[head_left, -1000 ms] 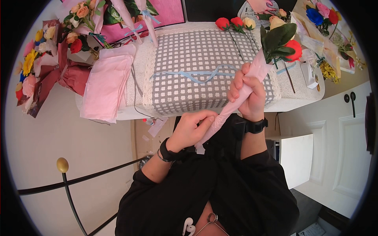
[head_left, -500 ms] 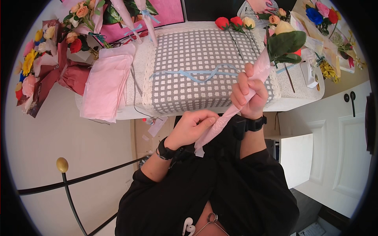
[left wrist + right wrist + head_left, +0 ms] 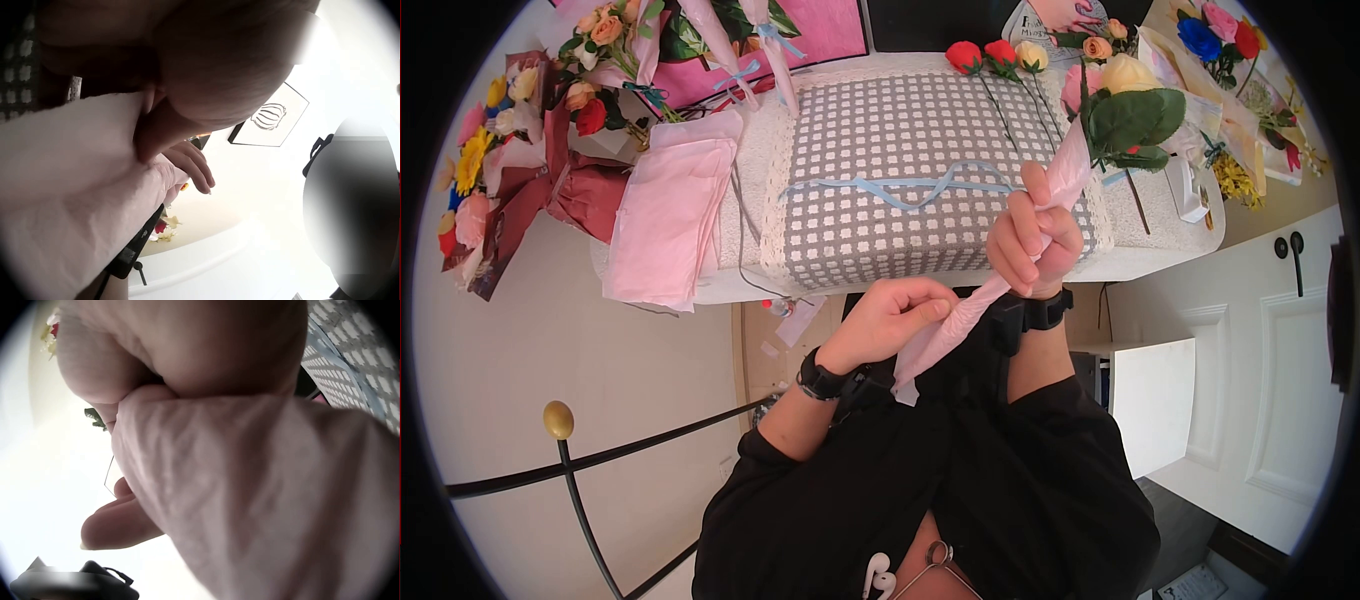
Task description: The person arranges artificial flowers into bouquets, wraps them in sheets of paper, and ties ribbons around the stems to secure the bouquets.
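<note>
A slim bouquet with a cream rose (image 3: 1127, 74) and broad green leaves (image 3: 1142, 122) stands out of a pink paper wrap (image 3: 1068, 165), slanting from upper right to lower left. My right hand (image 3: 1035, 235) grips the wrap below the leaves, fingers curled round it. Lower down, my left hand (image 3: 892, 322) pinches the wrap's edge between thumb and fingers. Close up in the left wrist view, the thumb presses on the paper (image 3: 69, 181). The right wrist view shows creased pink paper (image 3: 250, 481) under the right palm. The stems are hidden inside.
A light blue ribbon (image 3: 910, 190) lies across the grey-and-white checked cloth (image 3: 880, 130). Pink paper sheets (image 3: 670, 210) are stacked at left. Red roses (image 3: 965, 58) lie at the back. Finished bouquets (image 3: 475, 165) flank both sides, and a white box (image 3: 1187, 190) sits at right.
The bouquet has turned in my hands: the red rose in front has gone behind the leaves, and cream and pink blooms show. My right fingers have shifted round the wrap; the left hand barely moved.
</note>
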`<act>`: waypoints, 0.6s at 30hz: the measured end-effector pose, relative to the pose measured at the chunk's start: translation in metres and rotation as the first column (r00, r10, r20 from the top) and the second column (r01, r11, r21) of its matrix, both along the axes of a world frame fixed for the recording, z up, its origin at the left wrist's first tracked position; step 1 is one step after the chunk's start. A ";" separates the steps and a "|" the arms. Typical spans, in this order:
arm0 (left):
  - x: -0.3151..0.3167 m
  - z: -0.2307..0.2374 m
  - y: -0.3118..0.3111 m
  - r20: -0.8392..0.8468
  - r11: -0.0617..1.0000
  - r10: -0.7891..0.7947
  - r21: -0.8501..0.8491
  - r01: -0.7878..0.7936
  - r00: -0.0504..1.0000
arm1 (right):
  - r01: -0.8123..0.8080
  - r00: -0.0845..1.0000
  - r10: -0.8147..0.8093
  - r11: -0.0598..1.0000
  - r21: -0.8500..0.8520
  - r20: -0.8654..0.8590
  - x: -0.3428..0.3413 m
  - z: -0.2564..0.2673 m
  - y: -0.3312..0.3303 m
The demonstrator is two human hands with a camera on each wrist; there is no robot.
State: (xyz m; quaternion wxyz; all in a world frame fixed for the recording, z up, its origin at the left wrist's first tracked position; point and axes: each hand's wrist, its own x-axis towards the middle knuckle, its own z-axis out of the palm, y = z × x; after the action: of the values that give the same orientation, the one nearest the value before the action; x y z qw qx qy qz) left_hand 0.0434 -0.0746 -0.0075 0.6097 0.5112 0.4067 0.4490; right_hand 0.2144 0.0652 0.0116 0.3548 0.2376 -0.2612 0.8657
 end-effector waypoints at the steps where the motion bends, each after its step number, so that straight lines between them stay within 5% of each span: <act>1: 0.000 -0.001 0.001 0.044 1.000 -0.025 -0.010 0.026 0.999 | -0.022 1.000 0.022 1.000 -0.001 -0.017 0.000 0.000 0.000; 11: 0.000 0.012 -0.003 0.045 0.999 -0.040 -0.015 0.041 0.998 | -0.045 0.998 0.043 0.998 -0.038 -0.053 0.005 -0.010 0.011; 14: 0.000 0.019 -0.008 -0.069 0.998 -0.053 -0.035 0.051 0.996 | 0.041 0.999 -0.041 0.996 -0.080 0.005 0.007 -0.008 0.009; 17: 0.004 0.022 -0.009 -0.196 0.996 0.061 0.080 -0.046 0.979 | 0.134 0.990 -0.127 0.985 -0.111 0.069 0.007 -0.005 0.005; 18: 0.004 0.025 -0.009 -0.317 0.970 0.137 0.235 -0.063 0.939 | 0.196 0.976 -0.183 0.974 -0.114 0.121 0.006 -0.004 0.003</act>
State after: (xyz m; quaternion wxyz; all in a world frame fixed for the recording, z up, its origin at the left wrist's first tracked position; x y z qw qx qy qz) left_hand 0.0476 -0.0832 0.0177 0.4484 0.6224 0.4763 0.4298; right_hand 0.2206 0.0683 0.0072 0.4353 0.1410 -0.2467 0.8543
